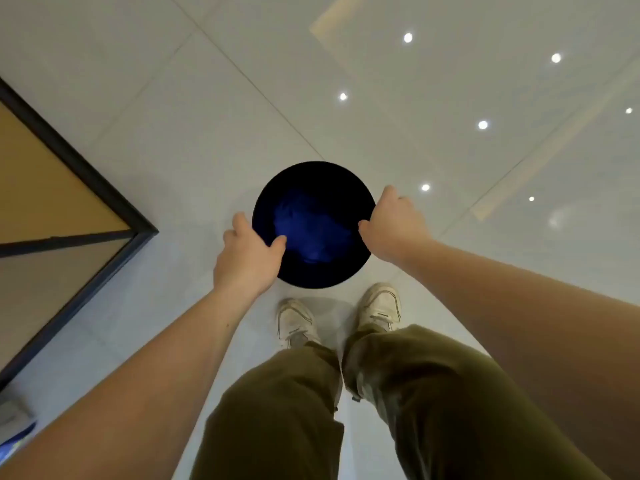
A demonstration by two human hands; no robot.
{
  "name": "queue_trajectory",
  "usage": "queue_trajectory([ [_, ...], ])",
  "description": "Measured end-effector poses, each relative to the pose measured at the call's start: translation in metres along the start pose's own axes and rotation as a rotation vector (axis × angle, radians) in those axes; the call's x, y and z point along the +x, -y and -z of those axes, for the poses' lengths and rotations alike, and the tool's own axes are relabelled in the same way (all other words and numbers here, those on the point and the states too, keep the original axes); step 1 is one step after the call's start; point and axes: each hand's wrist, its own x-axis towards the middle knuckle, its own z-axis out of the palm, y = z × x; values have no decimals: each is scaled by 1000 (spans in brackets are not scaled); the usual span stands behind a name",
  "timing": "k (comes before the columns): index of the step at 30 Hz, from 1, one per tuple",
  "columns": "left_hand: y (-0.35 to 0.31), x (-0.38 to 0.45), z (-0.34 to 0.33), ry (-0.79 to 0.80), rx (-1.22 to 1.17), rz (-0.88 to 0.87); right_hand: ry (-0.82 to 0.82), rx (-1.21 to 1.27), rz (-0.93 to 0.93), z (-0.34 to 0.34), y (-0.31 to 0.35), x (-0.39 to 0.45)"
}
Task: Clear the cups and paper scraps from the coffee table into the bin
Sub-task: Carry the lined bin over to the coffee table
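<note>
The bin (313, 271), dark with a blue liner, stands on the floor (207, 133) between both hands: left hand (247, 258) and right hand (394, 226) fingers grasp its rim.

The round dark bin (313, 278) shows only a murky blue inside; its contents cannot be told. Each hand's fingers curl behind the rim, unseen. The tan black-framed worktop (52, 188) runs off the left edge.
</note>
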Motion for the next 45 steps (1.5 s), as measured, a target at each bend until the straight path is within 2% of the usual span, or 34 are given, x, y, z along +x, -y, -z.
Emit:
queue_trajectory([
  [5,17,24,-20,62,-167,83,108,-75,-37,-16,5,26],
  [9,17,36,-21,109,-292,101,62,-66,-30,-21,-3,37],
  [14,5,33,-9,109,-272,73,-14,-89,7,-14,-8,38],
  [18,-13,18,13,133,-300,30,-66,-73,6,16,-10,21],
  [27,-87,-95,126,134,-325,-122,-130,-11,22,161,-5,-95],
  [36,-196,-221,259,190,-281,-239,-228,39,-10,315,-6,-227],
  [45,-301,-298,344,144,-247,-315,-302,113,-3,444,-7,-293],
])
